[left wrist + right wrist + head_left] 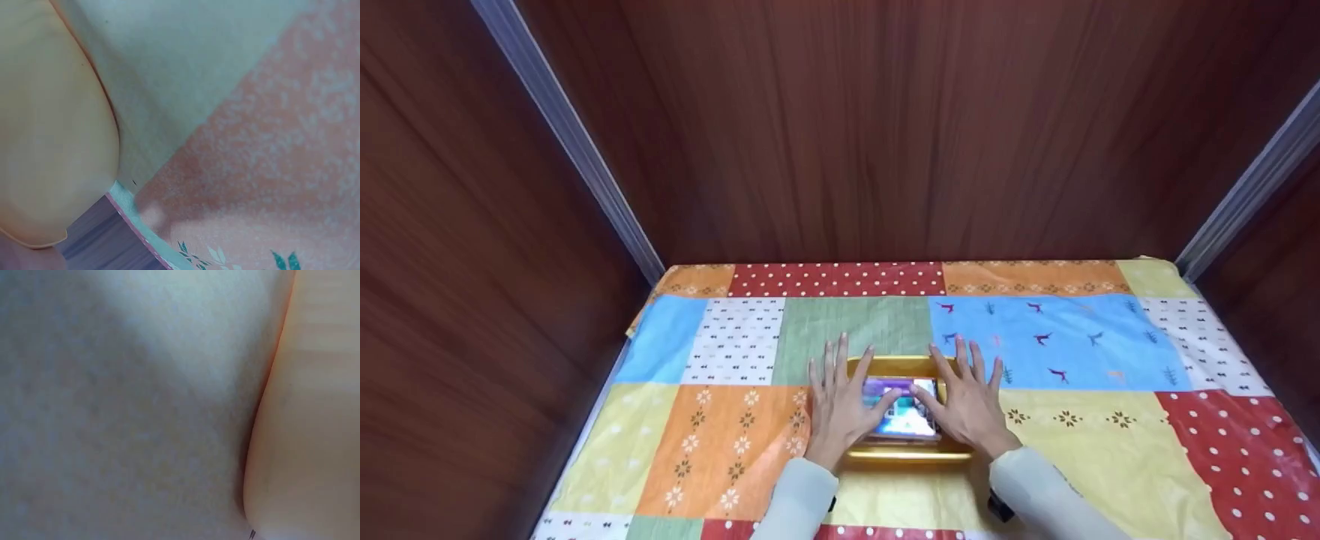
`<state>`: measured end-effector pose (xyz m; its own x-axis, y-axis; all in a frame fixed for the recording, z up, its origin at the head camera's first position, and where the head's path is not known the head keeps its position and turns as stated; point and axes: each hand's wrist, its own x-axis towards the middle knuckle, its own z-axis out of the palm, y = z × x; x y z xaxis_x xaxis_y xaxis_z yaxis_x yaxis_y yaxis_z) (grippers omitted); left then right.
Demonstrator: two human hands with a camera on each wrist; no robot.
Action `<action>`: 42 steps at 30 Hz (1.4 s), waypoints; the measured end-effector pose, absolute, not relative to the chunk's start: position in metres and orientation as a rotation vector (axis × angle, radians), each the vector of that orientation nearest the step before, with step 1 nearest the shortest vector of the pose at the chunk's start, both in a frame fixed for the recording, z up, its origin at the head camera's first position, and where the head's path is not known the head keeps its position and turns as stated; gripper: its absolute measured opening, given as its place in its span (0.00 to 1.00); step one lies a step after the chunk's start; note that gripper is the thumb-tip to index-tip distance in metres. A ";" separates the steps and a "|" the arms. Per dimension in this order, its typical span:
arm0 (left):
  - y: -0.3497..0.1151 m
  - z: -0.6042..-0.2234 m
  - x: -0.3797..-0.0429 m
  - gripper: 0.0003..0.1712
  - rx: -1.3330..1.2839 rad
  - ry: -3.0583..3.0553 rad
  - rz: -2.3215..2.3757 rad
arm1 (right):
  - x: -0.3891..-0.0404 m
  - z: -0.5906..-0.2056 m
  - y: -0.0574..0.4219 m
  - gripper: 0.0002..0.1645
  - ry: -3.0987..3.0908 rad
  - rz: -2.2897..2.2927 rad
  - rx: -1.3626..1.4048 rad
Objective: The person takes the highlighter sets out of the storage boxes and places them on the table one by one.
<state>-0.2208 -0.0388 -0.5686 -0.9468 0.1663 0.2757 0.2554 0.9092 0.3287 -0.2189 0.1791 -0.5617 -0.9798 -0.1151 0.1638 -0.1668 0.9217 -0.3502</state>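
Observation:
A phone [901, 426] with a lit, colourful screen lies lengthwise in a shallow yellow tray [909, 455] in the head view. My left hand [840, 409] spreads over the tray's left end, fingers straight and pointing forward, its thumb reaching over the left part of the screen. Mirroring it, my right hand [971, 409] lies over the right end, fingers fanned out and the thumb above the screen's upper right. The two thumb tips come close together near the middle of the phone. Both wrist views show only skin at the edge and blurred cloth.
A patchwork-print cloth [720, 442] covers the table under the tray. Dark wood-look panels [840, 135] rise behind the table and on both sides, with grey metal strips [577, 142] at the corners.

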 end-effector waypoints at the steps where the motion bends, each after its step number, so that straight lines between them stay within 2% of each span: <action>1: -0.038 -0.568 -0.223 0.50 -0.320 -2.827 -0.547 | -0.220 -0.560 0.180 0.52 -2.943 0.562 0.217; 16: -0.048 -0.553 -0.233 0.44 -0.276 -2.745 -0.834 | -0.226 -0.541 0.189 0.49 -2.864 0.887 0.291; 24: -0.056 -0.564 -0.227 0.43 -0.175 -2.773 -0.969 | -0.221 -0.540 0.187 0.44 -2.815 0.908 0.328; 34: -0.056 -0.572 -0.218 0.36 -0.059 -2.740 -1.098 | -0.216 -0.536 0.187 0.42 -2.853 0.962 0.347; 42: -0.055 -0.572 -0.215 0.33 -0.066 -2.723 -1.259 | -0.218 -0.530 0.186 0.36 -2.910 0.950 0.401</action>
<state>-0.2154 -0.0547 -0.5718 -0.9891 -0.0191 0.1463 0.0991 0.6489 0.7544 -0.2178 0.1861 -0.5295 -0.9648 -0.2282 0.1309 -0.2615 0.7770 -0.5726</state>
